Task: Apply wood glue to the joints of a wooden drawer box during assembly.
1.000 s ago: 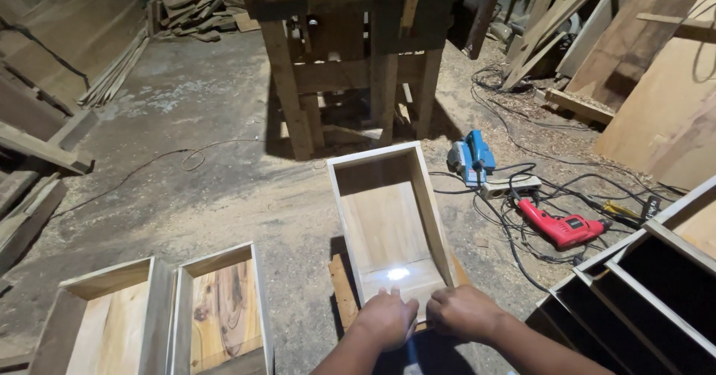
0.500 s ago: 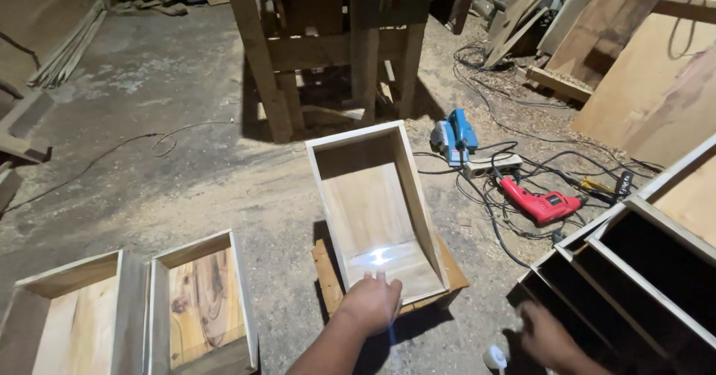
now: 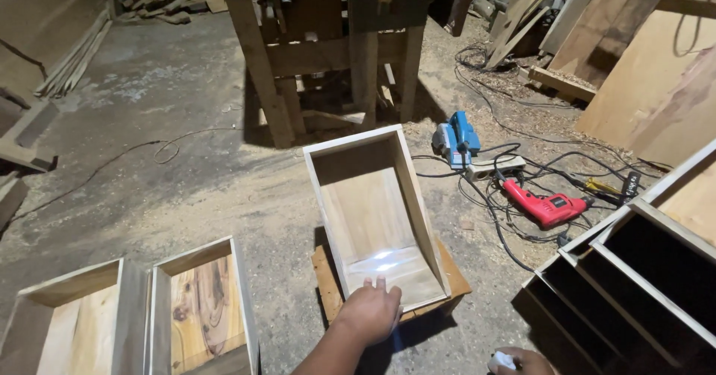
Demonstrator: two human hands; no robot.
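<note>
The bottom edge cuts off most of the right hand [image 3: 522, 361] and the small white thing [image 3: 502, 360] it holds, too small to identify.

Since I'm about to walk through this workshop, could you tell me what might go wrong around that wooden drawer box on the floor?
The drawer box sits tilted on a small wooden block, steadied only by the left hand at its near edge, so it might tip or slide off. Tangled cables spread around the red drill and blue planer close beside it, a likely trip hazard. Sawdust on the floor could be slippery.
</note>
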